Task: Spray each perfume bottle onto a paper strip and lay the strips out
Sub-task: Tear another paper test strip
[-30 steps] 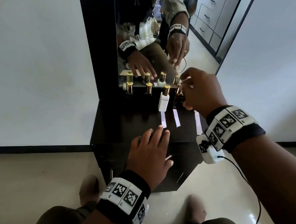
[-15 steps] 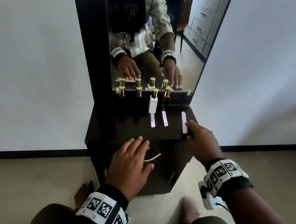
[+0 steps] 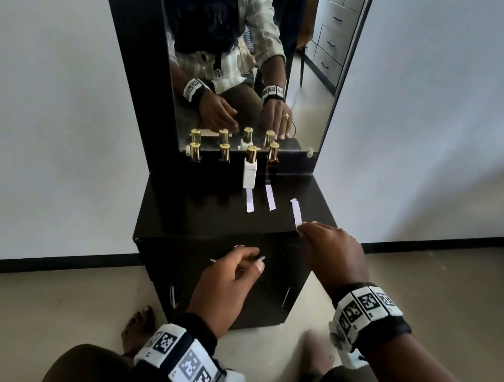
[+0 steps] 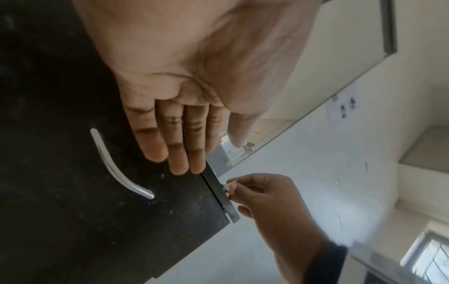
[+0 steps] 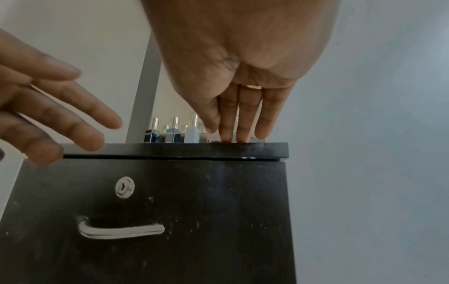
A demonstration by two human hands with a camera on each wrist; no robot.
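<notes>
Pinching the near end of a white paper strip (image 3: 295, 214) at the right front of the black cabinet top (image 3: 207, 216), the right hand (image 3: 331, 256) lays it beside two strips (image 3: 260, 200) set before the white bottle (image 3: 250, 170) and amber bottle (image 3: 271, 164). The left hand (image 3: 225, 285) hovers loosely open, holding nothing, near the drawer handle (image 4: 119, 167). Lying close to the right edge, the light strip could slide or blow off; two far-left bottles (image 3: 209, 151) have no strips yet.

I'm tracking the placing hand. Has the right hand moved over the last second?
Yes. The right hand came away from the gold-capped perfume bottles by the mirror to the cabinet top's front edge.
</notes>
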